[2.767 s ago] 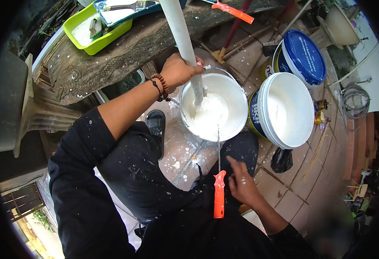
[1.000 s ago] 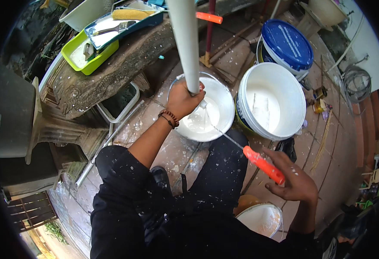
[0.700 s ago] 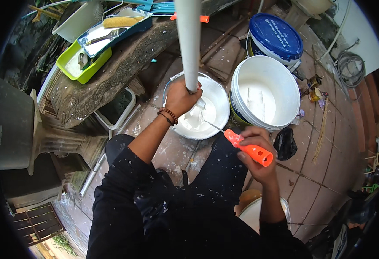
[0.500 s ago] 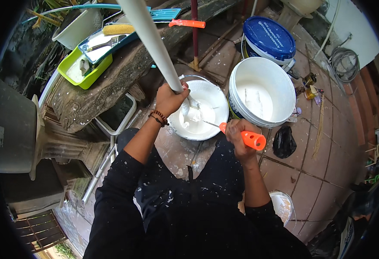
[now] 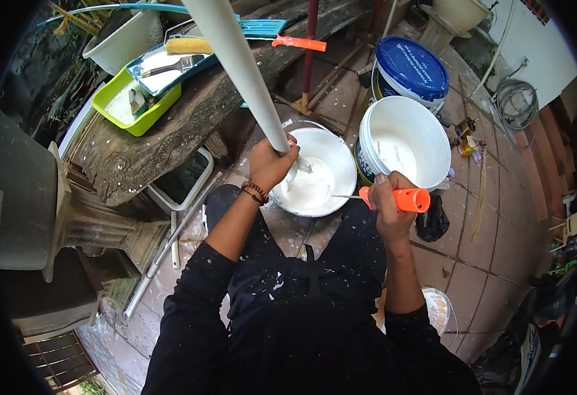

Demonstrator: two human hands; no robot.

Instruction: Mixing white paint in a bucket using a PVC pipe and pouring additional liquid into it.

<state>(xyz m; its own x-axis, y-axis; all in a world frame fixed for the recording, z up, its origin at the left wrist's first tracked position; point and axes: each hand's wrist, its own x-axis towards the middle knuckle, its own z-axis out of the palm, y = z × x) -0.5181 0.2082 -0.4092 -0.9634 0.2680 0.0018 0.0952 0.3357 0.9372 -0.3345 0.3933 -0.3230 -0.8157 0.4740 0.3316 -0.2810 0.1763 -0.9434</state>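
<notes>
Head view: tiled floor (image 5: 499, 263) under white paint bucket (image 5: 318, 172), worn wooden bench (image 5: 170, 141) beside.

Plastic, wet paint and rough wood lay before you.
You gripped a smooth matt white pole (image 5: 236, 62) and a glossy orange plastic handle (image 5: 403, 199); the paint bucket (image 5: 318, 172) shone wet, the wooden worktop (image 5: 170, 131) looked rough and weathered.

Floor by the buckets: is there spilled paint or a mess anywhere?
Yes. White paint splatters dot the tiled floor beside the small bucket, and white specks cover the person's dark clothes. The wooden bench is speckled too. No bucket has tipped over.
</notes>
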